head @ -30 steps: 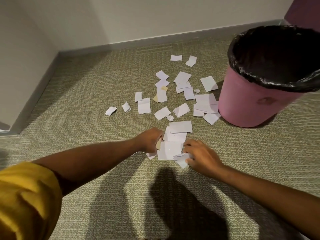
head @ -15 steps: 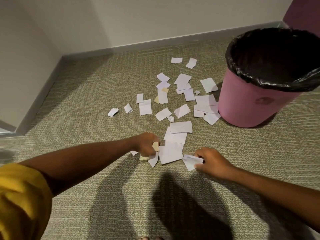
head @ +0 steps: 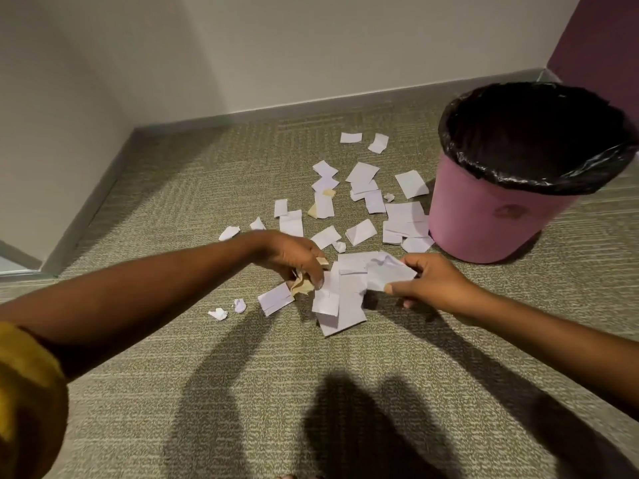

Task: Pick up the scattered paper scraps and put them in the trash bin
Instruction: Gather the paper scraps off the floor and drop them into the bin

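Several white and a few tan paper scraps (head: 359, 198) lie scattered on the carpet left of a pink trash bin (head: 484, 223) lined with a black bag. My left hand (head: 294, 257) is raised above the floor, shut on a bunch of tan and white scraps (head: 302, 286), with a white sheet hanging from its fingers. My right hand (head: 428, 281) pinches a crumpled white scrap (head: 387, 273) just above the near pile of sheets (head: 345, 309). Two tiny crumpled bits (head: 230, 309) lie to the left of the pile.
The olive carpet (head: 311, 392) runs to a grey baseboard (head: 311, 105) and white walls at the back and left. A purple wall (head: 601, 39) stands behind the bin. Shadows of my arms fall on the near carpet.
Both hands have lifted off the carpet with scraps in them. The right hand has moved up and toward the bin with its crumpled scrap. Two small bits now show on the left.
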The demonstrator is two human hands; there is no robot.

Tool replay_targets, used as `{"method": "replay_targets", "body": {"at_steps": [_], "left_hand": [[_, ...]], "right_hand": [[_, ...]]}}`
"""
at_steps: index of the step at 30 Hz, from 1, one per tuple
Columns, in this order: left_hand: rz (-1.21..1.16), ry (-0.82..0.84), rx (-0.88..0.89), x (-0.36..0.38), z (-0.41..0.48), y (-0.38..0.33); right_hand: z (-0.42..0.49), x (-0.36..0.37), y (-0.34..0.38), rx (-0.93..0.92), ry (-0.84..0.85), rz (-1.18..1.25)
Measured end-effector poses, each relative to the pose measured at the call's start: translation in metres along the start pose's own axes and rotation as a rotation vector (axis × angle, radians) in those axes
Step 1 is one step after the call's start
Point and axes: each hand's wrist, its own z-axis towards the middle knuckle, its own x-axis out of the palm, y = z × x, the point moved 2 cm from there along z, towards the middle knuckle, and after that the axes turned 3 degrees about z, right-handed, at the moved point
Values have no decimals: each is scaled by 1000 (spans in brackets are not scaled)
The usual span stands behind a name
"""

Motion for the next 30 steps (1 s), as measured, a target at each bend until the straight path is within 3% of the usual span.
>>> {"method": "replay_targets", "body": {"at_steps": [3, 11, 17, 22, 30], "left_hand": [[-66, 10, 19, -11, -13, -21], [-634, -99, 344, -21, -30, -95], [-819, -180, 552, -16, -29, -179], [-883, -186, 567, -21, -14, -245], [-841, -285, 444, -17, 24, -294]], "right_hand": [[-7, -3, 33, -81, 0, 79], [-35, -33, 108, -256, -123, 261], [-54, -84, 153, -359, -289, 302], [-60, -128, 171, -365, -432, 312], [-42, -176, 148, -204, -583, 317]]}}
